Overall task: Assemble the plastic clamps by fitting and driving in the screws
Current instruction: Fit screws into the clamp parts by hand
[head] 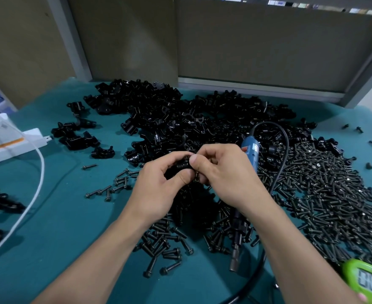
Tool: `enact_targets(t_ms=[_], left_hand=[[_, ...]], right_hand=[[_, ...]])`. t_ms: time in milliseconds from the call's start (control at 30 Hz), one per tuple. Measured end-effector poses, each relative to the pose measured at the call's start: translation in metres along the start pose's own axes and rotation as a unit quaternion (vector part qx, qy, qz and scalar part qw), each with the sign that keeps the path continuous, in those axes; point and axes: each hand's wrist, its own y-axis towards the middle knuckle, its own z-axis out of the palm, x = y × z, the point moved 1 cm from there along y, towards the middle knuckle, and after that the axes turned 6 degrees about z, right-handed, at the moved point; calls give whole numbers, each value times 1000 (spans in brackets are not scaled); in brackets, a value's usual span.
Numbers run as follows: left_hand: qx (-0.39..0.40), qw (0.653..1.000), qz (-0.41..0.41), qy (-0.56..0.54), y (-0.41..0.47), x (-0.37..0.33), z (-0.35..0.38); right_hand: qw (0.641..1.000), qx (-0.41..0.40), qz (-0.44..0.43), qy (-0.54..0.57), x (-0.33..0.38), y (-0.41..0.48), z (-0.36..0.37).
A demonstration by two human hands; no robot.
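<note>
Fingers [172, 160] of the left hand [158, 187] and right hand [226, 172] pinched a black plastic clamp [181, 166] just above the worktop [71, 227], beside the screw pile [323, 194]. A screw started crooked could have cross-threaded, or slipped free and vanished among the loose ones. Both hands were curled closed on the part; the blue screwdriver [249, 150] lay beneath the right wrist.

Clamp [180, 166] mostly hidden inside left hand [158, 189].
</note>
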Motion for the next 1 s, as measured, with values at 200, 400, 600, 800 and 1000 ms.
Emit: enact_targets(t_ms=[200, 400, 600, 800, 1000], left_hand=[[-6, 1000, 21, 6, 1, 2, -2], [-8, 999, 28, -26, 1, -1, -3], [-15, 999, 28, 8, 1, -1, -4], [-48, 999, -23, -3, 2, 3, -4], [-39, 999, -17, -1, 2, 3, -6]], right_hand=[[998, -26, 24, -58, -4, -1, 11], [1000, 10, 1, -15, 0, -1, 7], [999, -20, 7, -43, -4, -2, 15], [1000, -6, -12, -4, -1, -2, 12], [1000, -5, 4, -12, -2, -2, 12]])
